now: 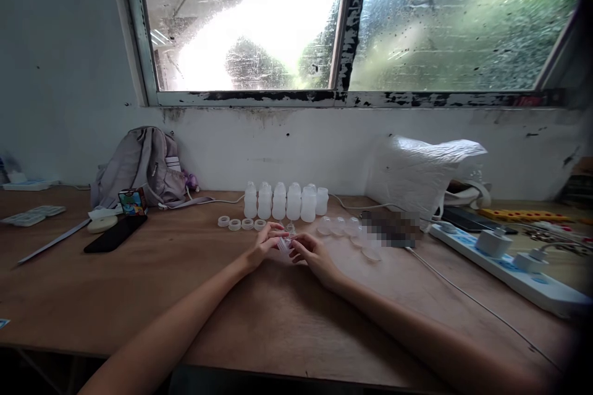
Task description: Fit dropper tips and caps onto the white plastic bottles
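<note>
No legible txt, nos. or brands in view. Box (133, 202): colour print, too small to read. Pwr strip (508, 268): blue labels, illegible. Sticker (4, 323) at L tbl edge: cut off, unreadable.

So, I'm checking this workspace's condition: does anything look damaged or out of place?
Yes. The window frame's pale paint looks badly flaked, with dark patches showing, and the wall just beneath is stained. In the bottle row, the rightmost bottle looks shorter, lacking the tapered top the others have.

Left forearm (185, 324), right forearm (417, 333): slim, bare, smooth-outlined, tapering toward narrow wrists (245, 263).
</note>
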The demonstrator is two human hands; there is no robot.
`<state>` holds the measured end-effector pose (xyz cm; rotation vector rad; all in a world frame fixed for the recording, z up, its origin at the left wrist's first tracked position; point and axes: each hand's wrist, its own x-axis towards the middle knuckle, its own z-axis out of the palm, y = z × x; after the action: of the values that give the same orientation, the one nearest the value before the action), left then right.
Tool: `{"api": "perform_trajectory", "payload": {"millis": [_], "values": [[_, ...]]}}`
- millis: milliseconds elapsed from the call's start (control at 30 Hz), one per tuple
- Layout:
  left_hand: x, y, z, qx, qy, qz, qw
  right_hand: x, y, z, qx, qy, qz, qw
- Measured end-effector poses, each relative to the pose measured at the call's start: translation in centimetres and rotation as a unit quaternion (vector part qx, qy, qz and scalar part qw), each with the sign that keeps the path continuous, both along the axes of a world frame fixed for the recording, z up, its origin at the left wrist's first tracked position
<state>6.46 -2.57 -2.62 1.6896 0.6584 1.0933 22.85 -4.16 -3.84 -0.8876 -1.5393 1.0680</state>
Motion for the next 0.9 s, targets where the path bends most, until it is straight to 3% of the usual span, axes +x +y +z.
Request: {"api": "perform_trajectory", "payload": {"millis": [133, 333, 633, 800, 900], "values": [[0.1, -0.5, -0.1, 0.073, 0.107, 0.021, 0.991, -0.1, -0.3, 0.2, 0.016, -0.011, -0.008, 1.000], [0.3, -0.5, -0.1, 0.125, 0.179, 0.063, 0.974, -0.1, -0.2, 0.0, 0.027, -0.012, -0.004, 1.000], [1.1, -0.5, -0.1, 0.206, 0.303, 0.152, 0.918, -0.5, 0.0, -0.1, -0.032, 0.032, -0.038, 0.998], [0.2, -1.4, 0.2, 0.261, 0.348, 0.162, 0.886, -0.2, -0.2, 0.4, 0.046, -0.040, -0.017, 0.998], [0.0, -1.8, 0.3, 0.285, 0.357, 0.172, 0.873, 1.2, 1.6, 1.7, 0.113, -0.056, -0.092, 0.988]]}}
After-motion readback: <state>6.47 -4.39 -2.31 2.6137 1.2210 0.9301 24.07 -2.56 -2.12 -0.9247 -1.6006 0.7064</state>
